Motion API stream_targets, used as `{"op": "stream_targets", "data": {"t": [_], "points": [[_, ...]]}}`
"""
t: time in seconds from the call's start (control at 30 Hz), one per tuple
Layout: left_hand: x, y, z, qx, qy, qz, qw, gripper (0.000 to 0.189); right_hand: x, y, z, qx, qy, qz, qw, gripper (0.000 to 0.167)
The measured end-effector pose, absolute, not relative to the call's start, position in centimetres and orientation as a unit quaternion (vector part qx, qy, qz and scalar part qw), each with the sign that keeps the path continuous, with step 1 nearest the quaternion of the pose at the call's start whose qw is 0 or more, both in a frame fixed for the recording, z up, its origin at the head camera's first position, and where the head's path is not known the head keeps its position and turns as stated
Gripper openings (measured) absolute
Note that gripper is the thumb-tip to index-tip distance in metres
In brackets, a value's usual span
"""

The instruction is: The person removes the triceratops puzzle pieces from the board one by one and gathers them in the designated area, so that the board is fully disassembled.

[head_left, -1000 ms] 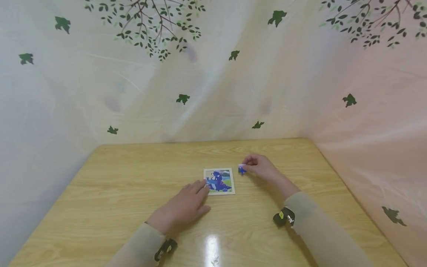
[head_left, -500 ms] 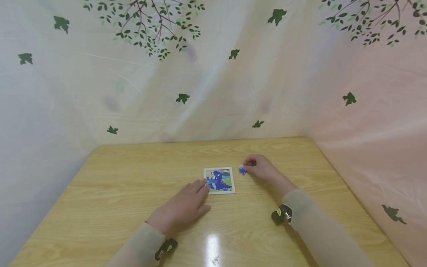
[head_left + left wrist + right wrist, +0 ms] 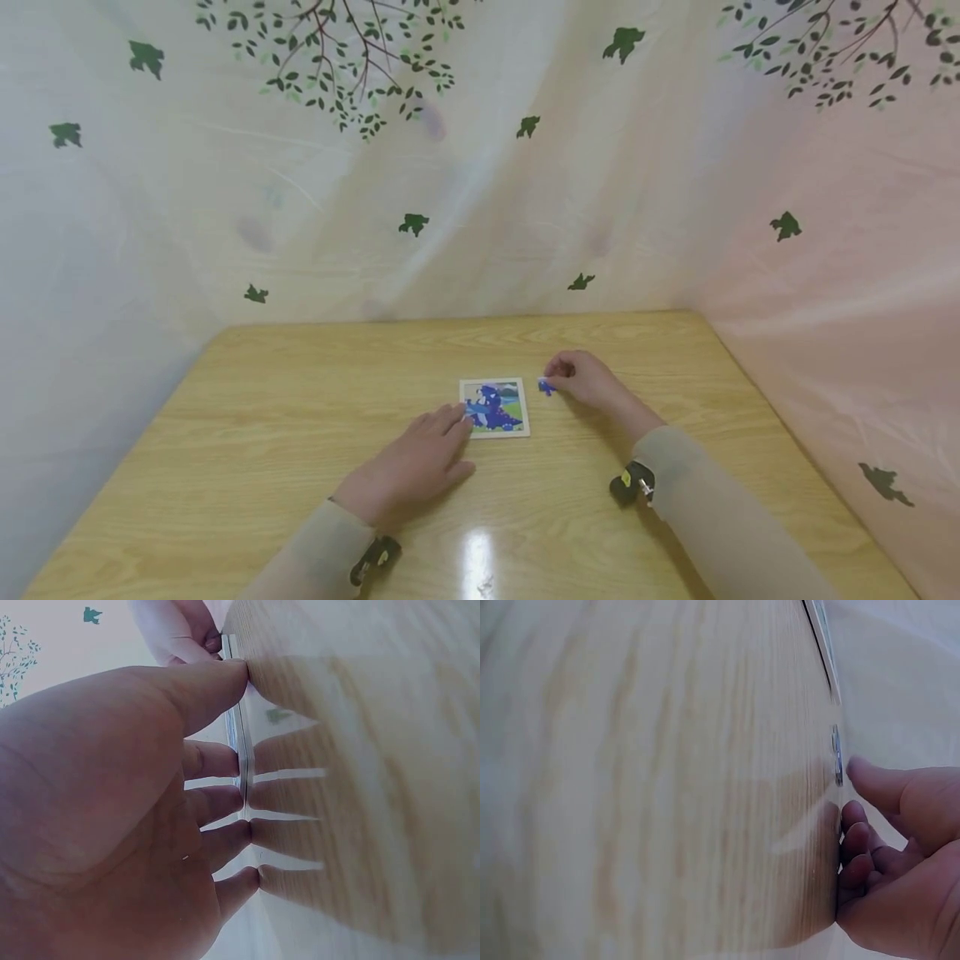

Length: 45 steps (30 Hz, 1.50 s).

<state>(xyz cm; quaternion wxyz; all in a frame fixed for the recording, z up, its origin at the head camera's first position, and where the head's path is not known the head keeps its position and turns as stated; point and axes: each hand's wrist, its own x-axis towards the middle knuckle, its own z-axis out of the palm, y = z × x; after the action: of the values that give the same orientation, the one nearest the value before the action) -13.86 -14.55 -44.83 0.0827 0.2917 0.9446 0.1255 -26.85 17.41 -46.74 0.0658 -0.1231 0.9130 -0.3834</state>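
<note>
A small square jigsaw puzzle (image 3: 496, 407) of a blue dinosaur lies on the table in a white frame, with a bare greyish patch at its upper left corner. My left hand (image 3: 416, 462) lies with straight fingers, their tips on the puzzle's left edge. In the left wrist view, the fingertips touch down along the thin frame (image 3: 244, 761). Just right of the frame, my right hand (image 3: 588, 381) pinches a blue puzzle piece (image 3: 545, 387) between thumb and curled fingers. The right wrist view shows that puzzle piece (image 3: 836, 754) flat at table level, with the thumb (image 3: 874, 784) right at it.
The wooden table (image 3: 315, 375) reaches back to a pale curtain (image 3: 480, 192) printed with leaves and birds. Another stretch of curtain (image 3: 840, 317) hangs along the right side. Each wrist wears a small black camera, such as the right one (image 3: 630, 485).
The puzzle piece has turned and shifted slightly toward me beside the frame, with the right hand's fingertips at it. My left hand has stayed on the puzzle's left edge.
</note>
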Motion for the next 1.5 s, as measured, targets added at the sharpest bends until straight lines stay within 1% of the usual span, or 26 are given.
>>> {"op": "stream_targets", "data": {"t": [0.13,0.27,0.33,0.43,0.5,0.77,1.0,1.2,1.5], "points": [[-13.5,-14.5,-45.3,0.291,0.943,0.132,0.091,0.071,-26.5,17.4,-47.0,-0.106,0.908,-0.400,0.062,0.014],[-13.3,-14.5,-45.5,0.292,0.942,0.135,0.092,0.071,-26.1,16.8,-46.7,-0.090,0.904,-0.417,0.032,0.018],[-13.3,-14.5,-45.5,0.294,0.942,0.134,0.088,0.070,-26.0,16.1,-46.2,-0.098,0.902,-0.421,0.015,0.019],[-13.4,-14.5,-45.5,0.299,0.942,0.133,0.081,0.070,-25.6,14.6,-45.3,-0.117,0.898,-0.425,0.007,0.019],[-13.4,-14.5,-45.4,0.302,0.941,0.131,0.076,0.070,-25.3,13.5,-44.8,-0.136,0.895,-0.425,0.012,0.019],[-13.7,-14.5,-45.5,0.303,0.943,0.117,0.075,0.071,-24.6,9.5,-44.5,-0.195,0.901,-0.383,0.066,0.021],[-13.7,-14.4,-45.3,0.306,0.941,0.123,0.075,0.070,-25.1,8.2,-45.5,-0.193,0.908,-0.359,0.097,0.020],[-13.8,-14.5,-44.8,0.304,0.942,0.118,0.077,0.071,-25.3,7.9,-45.5,-0.201,0.910,-0.346,0.106,0.017],[-13.9,-14.6,-44.7,0.301,0.942,0.122,0.081,0.070,-25.1,7.7,-45.2,-0.219,0.917,-0.317,0.100,0.018]]}}
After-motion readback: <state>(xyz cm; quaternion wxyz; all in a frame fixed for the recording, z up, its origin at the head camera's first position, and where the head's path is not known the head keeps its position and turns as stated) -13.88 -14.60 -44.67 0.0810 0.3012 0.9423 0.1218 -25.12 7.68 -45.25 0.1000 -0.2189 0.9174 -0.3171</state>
